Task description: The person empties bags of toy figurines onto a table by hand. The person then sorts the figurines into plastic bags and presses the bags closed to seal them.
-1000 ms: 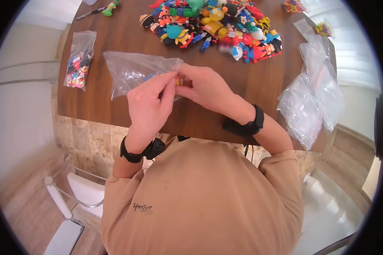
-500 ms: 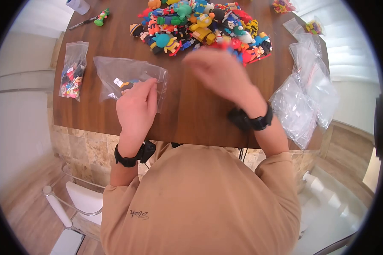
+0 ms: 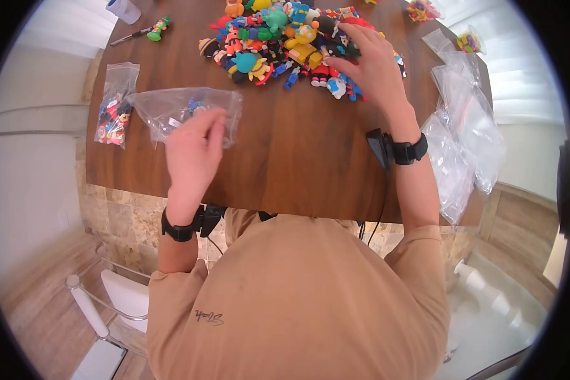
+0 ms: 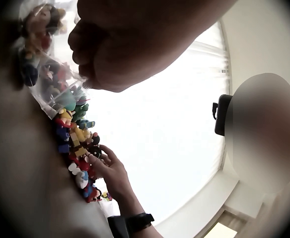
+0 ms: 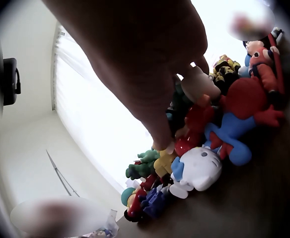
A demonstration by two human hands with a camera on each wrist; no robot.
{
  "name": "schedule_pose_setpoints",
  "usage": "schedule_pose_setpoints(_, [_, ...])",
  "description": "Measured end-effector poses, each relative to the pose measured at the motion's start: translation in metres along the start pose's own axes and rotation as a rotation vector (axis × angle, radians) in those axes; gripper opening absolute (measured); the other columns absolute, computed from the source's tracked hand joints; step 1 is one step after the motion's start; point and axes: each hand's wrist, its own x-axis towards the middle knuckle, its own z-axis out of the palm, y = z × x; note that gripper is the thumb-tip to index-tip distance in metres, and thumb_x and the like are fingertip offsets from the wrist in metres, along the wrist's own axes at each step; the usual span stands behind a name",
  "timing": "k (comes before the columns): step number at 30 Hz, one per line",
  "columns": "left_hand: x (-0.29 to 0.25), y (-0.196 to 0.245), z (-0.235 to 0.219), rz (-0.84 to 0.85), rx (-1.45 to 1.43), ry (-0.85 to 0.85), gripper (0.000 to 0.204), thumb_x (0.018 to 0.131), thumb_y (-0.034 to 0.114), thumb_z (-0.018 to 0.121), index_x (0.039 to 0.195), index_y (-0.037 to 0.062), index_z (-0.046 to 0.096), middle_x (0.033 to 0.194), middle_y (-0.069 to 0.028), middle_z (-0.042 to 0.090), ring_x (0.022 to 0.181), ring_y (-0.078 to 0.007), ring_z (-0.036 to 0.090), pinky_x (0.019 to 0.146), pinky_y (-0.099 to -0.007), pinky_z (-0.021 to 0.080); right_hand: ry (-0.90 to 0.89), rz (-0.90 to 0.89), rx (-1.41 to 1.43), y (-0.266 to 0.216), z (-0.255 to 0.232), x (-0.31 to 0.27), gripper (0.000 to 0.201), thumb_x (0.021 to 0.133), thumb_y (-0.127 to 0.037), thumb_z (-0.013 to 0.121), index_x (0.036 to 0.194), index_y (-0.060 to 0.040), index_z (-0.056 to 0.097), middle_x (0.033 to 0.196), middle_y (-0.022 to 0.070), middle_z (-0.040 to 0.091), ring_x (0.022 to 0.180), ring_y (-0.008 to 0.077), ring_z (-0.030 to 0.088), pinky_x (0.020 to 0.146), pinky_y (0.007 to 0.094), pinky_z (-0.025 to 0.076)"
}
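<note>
The fingers of the left hand (image 3: 194, 149) are curled together at the mouth of the bag (image 3: 164, 104), seemingly pinching its plastic, which would stop it sliding while the other arm reaches out. The bag lies left of the table's (image 3: 304, 158) middle, back from the front edge, with a blue toy (image 3: 195, 104) inside. By the left edge lies a packed bag (image 3: 114, 120), probably set there out of the way; spare bags (image 3: 451, 149) overlap along the right edge, handy for the right arm.

Between them, bare wood runs from the front edge to the heap (image 3: 282, 41), room for the right hand (image 3: 377, 66) to draw back low. That hand's fingers and thumb stand apart over the heap's right side, tips among the toys, a yellow toy (image 5: 164, 162) just beside the thumb; whether they touch one firmly, I cannot tell.

Farther off, near the left edge, lie a pen (image 3: 131, 35) and a green toy (image 3: 160, 28).
</note>
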Motion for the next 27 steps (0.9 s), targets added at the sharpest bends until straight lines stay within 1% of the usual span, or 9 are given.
schedule_pose_setpoints(5, [0.001, -0.003, 0.005, -0.006, -0.028, -0.230, 0.014, 0.092, 0.012, 0.064, 0.097, 0.0017, 0.071, 0.077, -0.0141, 0.069, 0.065, -0.0227, 0.067, 0.062, -0.0304, 0.049, -0.013, 0.041, 0.042, 0.002, -0.007, -0.001, 0.058, 0.075, -0.027, 0.081, 0.125, -0.0071, 0.061, 0.123, 0.0101, 0.064, 0.118, 0.0295, 0.056, 0.103, 0.0408, 0.041])
schedule_pose_setpoints(8, [0.028, 0.007, -0.014, -0.016, -0.074, -0.116, 0.012, 0.089, 0.014, 0.064, 0.094, 0.0059, 0.071, 0.078, -0.0144, 0.068, 0.072, -0.0346, 0.066, 0.064, -0.0384, 0.051, 0.031, 0.073, 0.068, -0.007, -0.009, -0.003, 0.060, 0.074, -0.025, 0.082, 0.126, -0.0064, 0.059, 0.123, 0.0109, 0.064, 0.120, 0.0305, 0.055, 0.102, 0.0419, 0.043])
schedule_pose_setpoints(11, [0.055, 0.011, -0.018, -0.002, -0.043, -0.058, 0.013, 0.089, 0.015, 0.064, 0.093, 0.0048, 0.071, 0.077, -0.0151, 0.068, 0.072, -0.0344, 0.066, 0.063, -0.0375, 0.050, 0.023, 0.200, 0.220, -0.028, -0.018, -0.003, 0.063, 0.074, -0.025, 0.082, 0.128, -0.0064, 0.057, 0.118, 0.0120, 0.066, 0.116, 0.0272, 0.060, 0.096, 0.0378, 0.049])
schedule_pose_setpoints(13, [0.059, 0.002, -0.003, 0.062, -0.238, -0.068, 0.017, 0.091, 0.014, 0.065, 0.098, -0.0007, 0.071, 0.066, -0.0038, 0.063, 0.057, -0.0087, 0.051, 0.055, -0.0257, 0.042, 0.012, 0.193, 0.343, -0.040, -0.020, -0.005, 0.061, 0.075, -0.021, 0.082, 0.128, -0.0060, 0.057, 0.111, 0.0112, 0.068, 0.107, 0.0219, 0.065, 0.091, 0.0330, 0.051])
schedule_pose_setpoints(14, [0.055, 0.001, 0.003, 0.059, -0.230, -0.071, 0.017, 0.091, 0.014, 0.065, 0.098, -0.0007, 0.071, 0.066, -0.0038, 0.063, 0.057, -0.0087, 0.051, 0.055, -0.0257, 0.042, 0.012, 0.195, 0.351, -0.047, -0.023, -0.006, 0.061, 0.075, -0.021, 0.082, 0.128, -0.0060, 0.057, 0.111, 0.0112, 0.068, 0.107, 0.0219, 0.065, 0.091, 0.0330, 0.051])
schedule_pose_setpoints(16, [0.047, -0.001, 0.015, -0.013, -0.265, -0.206, 0.017, 0.092, 0.014, 0.065, 0.099, -0.0006, 0.071, 0.069, 0.0001, 0.063, 0.060, -0.0064, 0.050, 0.056, -0.0241, 0.042, -0.297, 0.256, 0.686, -0.062, -0.026, -0.011, 0.060, 0.076, -0.016, 0.080, 0.130, -0.0051, 0.056, 0.110, 0.0096, 0.067, 0.106, 0.0215, 0.064, 0.093, 0.0331, 0.051])
schedule_pose_setpoints(20, [0.032, 0.020, -0.002, -0.110, -0.383, -0.205, 0.015, 0.092, 0.011, 0.066, 0.101, 0.0008, 0.072, 0.069, 0.0024, 0.062, 0.062, -0.0041, 0.050, 0.057, -0.0221, 0.041, -0.468, 0.034, 0.874, -0.078, -0.007, -0.023, 0.059, 0.076, -0.011, 0.077, 0.131, -0.0025, 0.056, 0.121, 0.0079, 0.062, 0.107, 0.0201, 0.064, 0.096, 0.0312, 0.050])
schedule_pose_setpoints(23, [0.029, 0.010, 0.003, -0.114, -0.469, -0.079, 0.016, 0.090, 0.015, 0.065, 0.098, 0.0035, 0.072, 0.063, -0.0069, 0.061, 0.054, -0.0127, 0.052, 0.054, -0.0284, 0.043, -0.565, 0.136, 1.028, -0.082, 0.013, -0.025, 0.057, 0.079, -0.011, 0.074, 0.132, -0.0015, 0.056, 0.124, 0.0086, 0.061, 0.107, 0.0199, 0.063, 0.098, 0.0315, 0.050])
schedule_pose_setpoints(27, [0.030, 0.018, -0.006, -0.103, -0.409, -0.154, 0.016, 0.089, 0.014, 0.064, 0.099, 0.0034, 0.072, 0.064, -0.0084, 0.062, 0.054, -0.0144, 0.054, 0.054, -0.0288, 0.044, -0.652, 0.104, 1.169, -0.083, 0.039, -0.021, 0.053, 0.086, -0.010, 0.068, 0.136, -0.0011, 0.053, 0.123, 0.0081, 0.061, 0.106, 0.0177, 0.063, 0.094, 0.0321, 0.051])
